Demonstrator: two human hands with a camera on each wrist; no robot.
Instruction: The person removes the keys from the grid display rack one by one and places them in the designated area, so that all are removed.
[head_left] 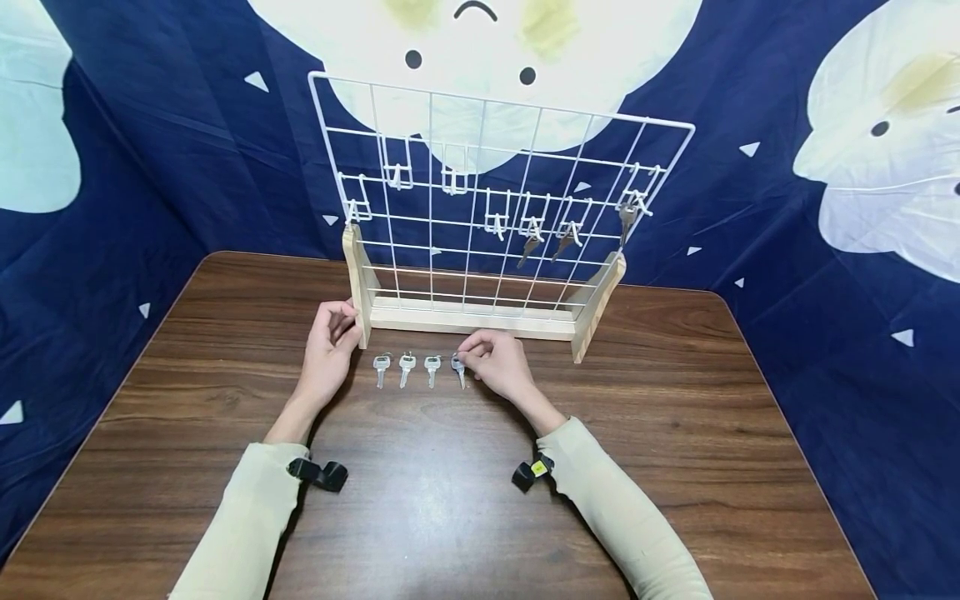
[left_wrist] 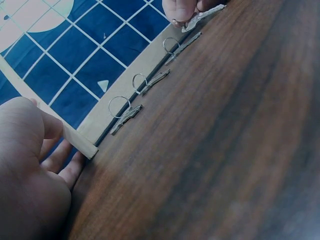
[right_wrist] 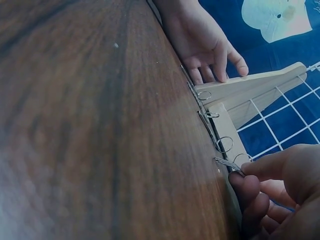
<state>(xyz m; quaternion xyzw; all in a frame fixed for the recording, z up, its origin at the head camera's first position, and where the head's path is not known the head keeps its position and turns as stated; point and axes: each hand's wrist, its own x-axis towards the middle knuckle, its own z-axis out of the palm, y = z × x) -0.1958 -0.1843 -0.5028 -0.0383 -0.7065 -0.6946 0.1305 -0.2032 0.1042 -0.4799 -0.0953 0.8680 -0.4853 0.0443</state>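
Observation:
My right hand (head_left: 497,363) pinches a silver key (head_left: 461,372) by its head between thumb and fingertips, low over the table. In the right wrist view, the blade of this key (right_wrist: 226,163) points away from the fingers. Three more keys, each with a ring, lie in a row to its left: a near key (head_left: 432,371), a middle key (head_left: 407,372) and an end key (head_left: 381,372). My left hand (head_left: 327,350) rests its fingertips against the outer face of the rack's left wooden side panel (head_left: 357,287), fingers relaxed.
A white wire grid (head_left: 483,104) stands in the wooden base (head_left: 472,320) behind the keys. Several white hooks hang on it; three on the right carry keys, including the far-right key (head_left: 627,218). A blue patterned cloth (head_left: 187,125) hangs behind the brown table (head_left: 420,517).

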